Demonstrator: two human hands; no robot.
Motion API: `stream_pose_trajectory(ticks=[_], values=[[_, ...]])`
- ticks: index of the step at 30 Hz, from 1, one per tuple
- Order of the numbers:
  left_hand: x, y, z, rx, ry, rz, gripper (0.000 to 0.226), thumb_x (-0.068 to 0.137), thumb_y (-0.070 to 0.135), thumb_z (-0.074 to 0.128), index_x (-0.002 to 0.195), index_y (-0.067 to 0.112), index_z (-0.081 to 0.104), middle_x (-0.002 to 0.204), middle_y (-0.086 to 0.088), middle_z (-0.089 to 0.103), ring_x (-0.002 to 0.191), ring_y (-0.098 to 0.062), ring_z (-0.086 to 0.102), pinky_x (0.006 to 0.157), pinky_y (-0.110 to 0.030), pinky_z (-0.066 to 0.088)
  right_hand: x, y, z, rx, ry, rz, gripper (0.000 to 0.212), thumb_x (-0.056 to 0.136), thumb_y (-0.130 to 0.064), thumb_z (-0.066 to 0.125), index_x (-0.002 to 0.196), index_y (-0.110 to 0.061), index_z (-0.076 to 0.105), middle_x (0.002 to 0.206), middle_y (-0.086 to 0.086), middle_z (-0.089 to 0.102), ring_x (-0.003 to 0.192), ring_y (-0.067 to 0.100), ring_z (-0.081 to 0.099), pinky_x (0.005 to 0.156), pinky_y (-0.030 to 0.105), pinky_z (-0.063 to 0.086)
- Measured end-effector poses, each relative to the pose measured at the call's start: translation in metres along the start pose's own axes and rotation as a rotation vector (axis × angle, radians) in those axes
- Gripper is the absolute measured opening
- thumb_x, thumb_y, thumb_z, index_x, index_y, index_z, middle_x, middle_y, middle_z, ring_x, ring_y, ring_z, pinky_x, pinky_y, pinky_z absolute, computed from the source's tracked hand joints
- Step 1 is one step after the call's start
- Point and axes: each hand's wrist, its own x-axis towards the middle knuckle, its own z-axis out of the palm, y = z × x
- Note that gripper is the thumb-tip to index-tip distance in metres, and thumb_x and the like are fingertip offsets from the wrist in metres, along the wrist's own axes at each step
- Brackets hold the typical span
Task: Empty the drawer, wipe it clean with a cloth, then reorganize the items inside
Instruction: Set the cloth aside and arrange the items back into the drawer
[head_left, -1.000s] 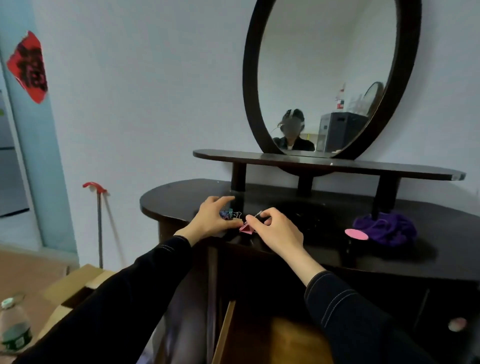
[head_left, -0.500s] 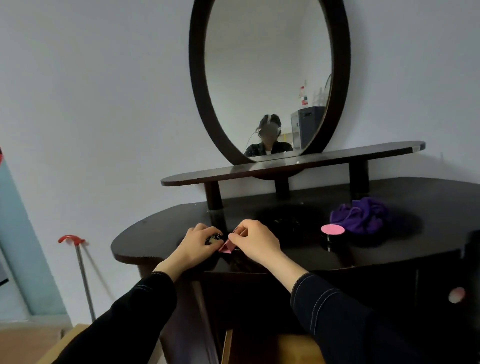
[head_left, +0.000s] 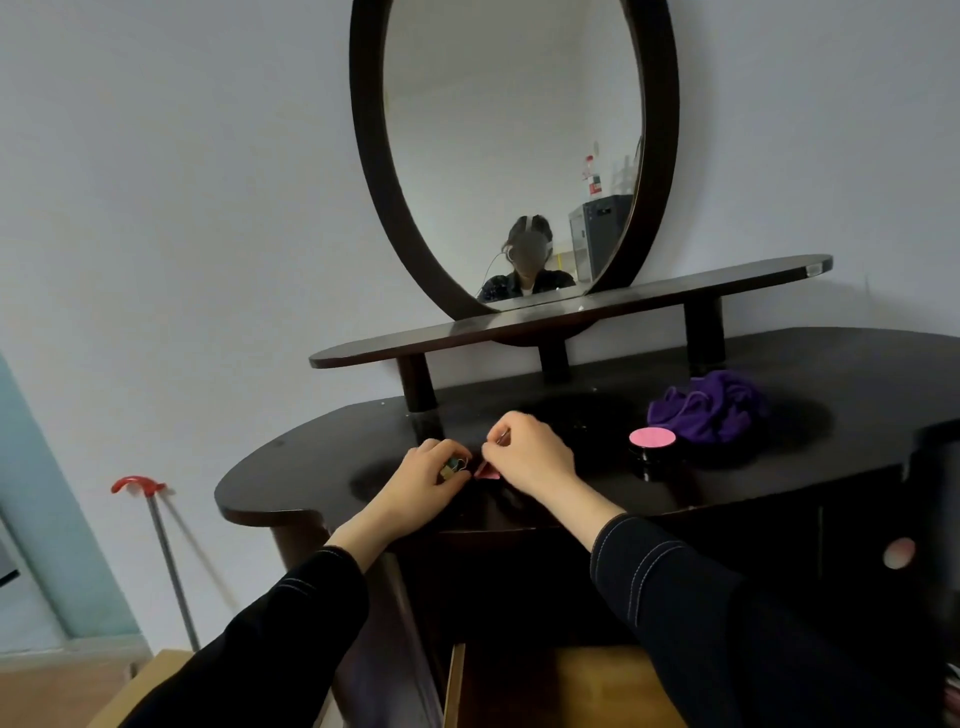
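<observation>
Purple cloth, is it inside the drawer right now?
No, the purple cloth lies bunched on the dark vanity top, next to the pink-lidded jar.

A home bedroom: dark dressing table (head_left: 322, 483) with an oval mirror (head_left: 511, 156).

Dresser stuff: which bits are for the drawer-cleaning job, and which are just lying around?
For the job: small clips in the left hand, pink clip in the right hand, purple cloth, open drawer, probably the pink-lidded jar.
Just lying about: mirror, red-handled pole.
</observation>
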Motion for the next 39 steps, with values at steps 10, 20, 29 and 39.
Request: stream_pose_trajectory(ticks=[10, 20, 29, 39], values=[[0.001, 0.021, 0.011, -0.105, 0.053, 0.064, 0.036, 0.093, 0.027, 0.069, 0.128, 0.025, 0.061, 0.135, 0.001, 0.043, 0.123, -0.013, 0.046, 0.104, -0.02, 0.038, -0.01, 0.017, -0.037, -0.04, 0.385, -0.014, 0.034, 0.095, -0.02, 0.06, 0.127, -0.018, 0.051, 0.127, 0.004, 0.049, 0.083, 0.02, 0.063, 0.065, 0.038, 0.056], [0.021, 0.025, 0.023, 0.113, 0.088, -0.048, 0.021, 0.092, 0.05, 0.063, 0.096, 0.03, 0.059, 0.103, 0.0, 0.054, 0.098, -0.025, 0.051, 0.087, -0.035, 0.048, -0.019, 0.022, -0.041, 0.035, 0.351, -0.001, 0.025, 0.095, -0.018, 0.06, 0.119, -0.019, 0.054, 0.118, 0.0, 0.053, 0.071, 0.008, 0.056, 0.054, 0.025, 0.045], [0.015, 0.036, 0.024, 0.165, 0.167, 0.032, 0.017, 0.088, 0.035, 0.063, 0.085, 0.021, 0.053, 0.087, 0.005, 0.054, 0.079, -0.021, 0.056, 0.068, -0.034, 0.05, -0.02, 0.028, -0.043, 0.114, 0.311, 0.069, 0.011, 0.096, -0.019, 0.058, 0.107, -0.021, 0.06, 0.107, -0.002, 0.06, 0.082, 0.011, 0.059, 0.058, 0.027, 0.045], [0.041, 0.039, 0.026, -0.408, 0.327, -0.229, 0.017, 0.086, 0.016, 0.064, 0.071, 0.009, 0.058, 0.057, 0.002, 0.063, 0.053, -0.01, 0.059, 0.054, -0.022, 0.047, -0.024, 0.023, -0.047, 0.114, 0.284, 0.031, 0.009, 0.096, -0.019, 0.057, 0.095, -0.027, 0.061, 0.091, -0.013, 0.063, 0.076, 0.003, 0.06, 0.062, 0.026, 0.053]])
